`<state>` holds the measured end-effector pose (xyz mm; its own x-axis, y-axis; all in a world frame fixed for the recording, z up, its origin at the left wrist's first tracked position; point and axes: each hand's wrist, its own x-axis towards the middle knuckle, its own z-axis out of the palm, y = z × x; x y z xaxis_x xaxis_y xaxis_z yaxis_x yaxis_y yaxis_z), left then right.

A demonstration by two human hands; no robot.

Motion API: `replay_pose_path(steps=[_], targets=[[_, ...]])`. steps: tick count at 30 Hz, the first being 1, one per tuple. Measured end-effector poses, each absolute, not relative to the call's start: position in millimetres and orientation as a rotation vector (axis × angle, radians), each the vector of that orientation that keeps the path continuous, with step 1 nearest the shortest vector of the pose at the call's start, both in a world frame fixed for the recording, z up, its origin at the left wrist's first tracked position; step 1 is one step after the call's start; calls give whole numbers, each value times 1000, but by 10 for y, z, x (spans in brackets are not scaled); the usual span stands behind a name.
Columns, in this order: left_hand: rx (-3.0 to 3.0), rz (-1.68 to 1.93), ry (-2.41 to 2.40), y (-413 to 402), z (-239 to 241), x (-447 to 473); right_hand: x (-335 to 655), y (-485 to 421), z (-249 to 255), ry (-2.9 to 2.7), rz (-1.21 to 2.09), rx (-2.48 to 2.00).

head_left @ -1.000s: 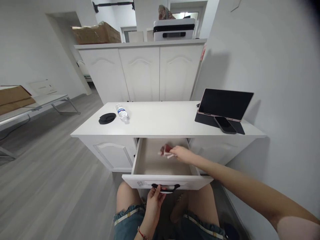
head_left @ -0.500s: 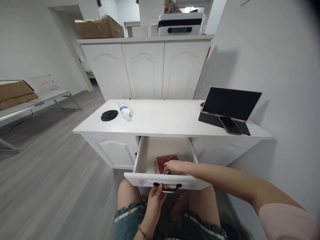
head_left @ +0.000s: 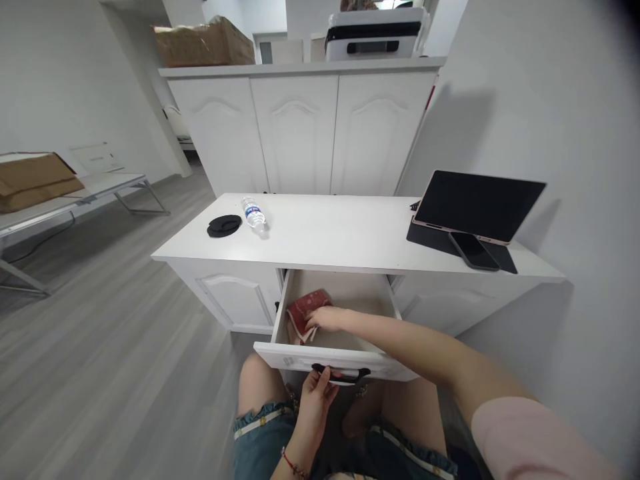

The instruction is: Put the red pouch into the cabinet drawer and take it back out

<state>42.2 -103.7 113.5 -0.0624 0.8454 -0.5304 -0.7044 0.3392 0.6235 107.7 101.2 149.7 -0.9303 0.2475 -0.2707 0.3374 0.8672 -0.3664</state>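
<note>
A white drawer point(head_left: 360, 308) stands pulled out from under the tabletop. My left hand point(head_left: 318, 390) grips its black handle point(head_left: 350, 379) on the front panel, fingers curled round the handle's left part. Inside the drawer, at the left side, lies a red patterned cloth point(head_left: 306, 308) with a pale edge; it looks folded. My right hand point(head_left: 326, 319) reaches in from the right and has its fingers closed on the cloth's near right edge. The fingertips are partly hidden against the cloth.
On the white tabletop point(head_left: 335, 230) are a clear plastic bottle point(head_left: 255, 217), a black round object point(head_left: 224, 226), a dark-screened tablet point(head_left: 480, 205) and a phone point(head_left: 474, 251). Behind stands a white cabinet point(head_left: 295, 133) bearing a cardboard box point(head_left: 205, 43) and a white case point(head_left: 373, 37).
My right hand and the red cloth have moved left and farther back inside the drawer; the cloth now lies turned at an angle. My left hand keeps its hold on the handle.
</note>
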Motion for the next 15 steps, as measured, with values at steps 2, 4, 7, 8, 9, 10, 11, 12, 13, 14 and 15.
replay_pose_path(steps=[2,4,7,8,9,10,11,12,13,14,15], targets=[[176,1280,1026,-1040,1135,422,1057,1102,1469,2833,-618,495],[178,1276,1036,-1045,1143,424,1040,1188,1438,2843,-627,572],[183,1277,1045,-1048,1157,427,1010,1306,1397,2847,-646,688],[183,1279,1047,-1048,1160,428,998,1343,1385,2844,-652,722],[183,1281,1049,-1047,1162,429,985,1378,1374,2840,-657,759],[185,1285,1050,-1046,1164,429,972,1412,1364,2834,-661,798],[188,1285,1051,-1046,1165,429,958,1445,1354,2827,-663,840],[192,1284,1053,-1046,1166,427,946,1476,1346,2819,-665,881],[196,1281,1054,-1047,1168,425,937,1507,1338,2812,-665,920],[199,1277,1055,-1048,1170,422,930,1535,1332,2805,-663,959],[199,1274,1055,-1048,1172,419,928,1563,1327,2800,-660,994]])
